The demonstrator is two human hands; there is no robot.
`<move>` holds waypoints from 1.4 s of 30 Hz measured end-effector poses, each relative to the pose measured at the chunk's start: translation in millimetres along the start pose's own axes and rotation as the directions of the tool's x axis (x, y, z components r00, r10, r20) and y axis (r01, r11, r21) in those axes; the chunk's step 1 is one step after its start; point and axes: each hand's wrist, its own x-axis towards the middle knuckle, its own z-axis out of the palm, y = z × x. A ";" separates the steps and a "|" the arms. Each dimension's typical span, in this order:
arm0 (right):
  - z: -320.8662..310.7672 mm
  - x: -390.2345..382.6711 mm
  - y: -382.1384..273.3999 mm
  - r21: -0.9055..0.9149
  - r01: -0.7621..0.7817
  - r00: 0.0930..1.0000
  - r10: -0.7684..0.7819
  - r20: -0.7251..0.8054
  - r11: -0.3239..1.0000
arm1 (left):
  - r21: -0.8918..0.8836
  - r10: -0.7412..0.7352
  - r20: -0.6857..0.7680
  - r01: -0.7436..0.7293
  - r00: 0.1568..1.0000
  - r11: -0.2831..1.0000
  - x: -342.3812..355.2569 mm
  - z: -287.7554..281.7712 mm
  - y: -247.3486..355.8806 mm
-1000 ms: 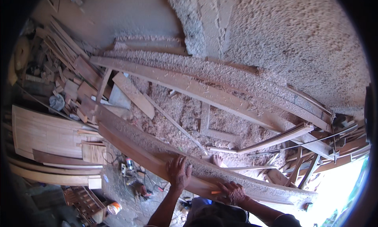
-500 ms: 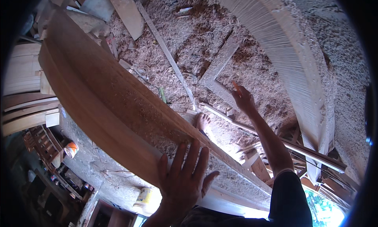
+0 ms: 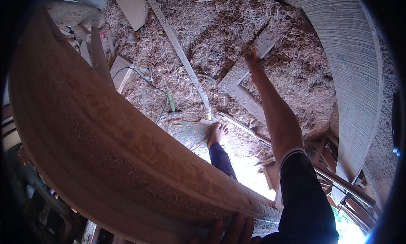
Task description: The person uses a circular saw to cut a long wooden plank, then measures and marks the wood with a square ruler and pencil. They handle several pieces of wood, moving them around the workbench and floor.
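Your left hand [image 3: 234, 230] is on the curved beam [image 3: 127, 129] (10 to 5 o'clock, kinda in the way), fingers slightly apart. Right hand [image 3: 252, 63] pinches an orange pencil [image 3: 255, 53] by the L-shaped board [image 3: 233, 79], 1 o'clock. Thin strip [image 3: 181, 59] at 11.

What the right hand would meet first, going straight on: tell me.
Probably the wood shavings just past the right hand, though its height above the L-shaped board is unclear.
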 end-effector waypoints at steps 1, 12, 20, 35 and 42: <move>1.8 0.6 -0.3 -0.020 0.091 0.996 -0.090 0.011 0.996 | 0.002 -0.002 0.002 0.002 1.000 1.000 0.2 0.4 0.5; 43.3 -60.4 -54.1 -0.414 0.464 0.846 -0.254 0.468 0.783 | 0.039 0.010 0.010 -0.011 1.000 0.999 -4.1 2.8 2.0; -6.5 -37.0 -110.4 -0.762 0.616 0.784 -0.242 0.571 0.198 | -0.020 -0.008 0.049 0.009 0.999 1.000 -3.3 -1.5 2.2; -226.7 11.7 -1.4 -0.959 0.284 0.948 -0.149 0.279 0.007 | 0.176 0.089 0.088 -0.104 0.992 0.979 7.0 -4.3 -0.5; -222.0 19.6 -16.9 -0.674 0.590 0.788 -0.501 0.358 0.445 | 0.037 0.018 0.065 -0.020 0.998 0.999 3.0 0.0 5.4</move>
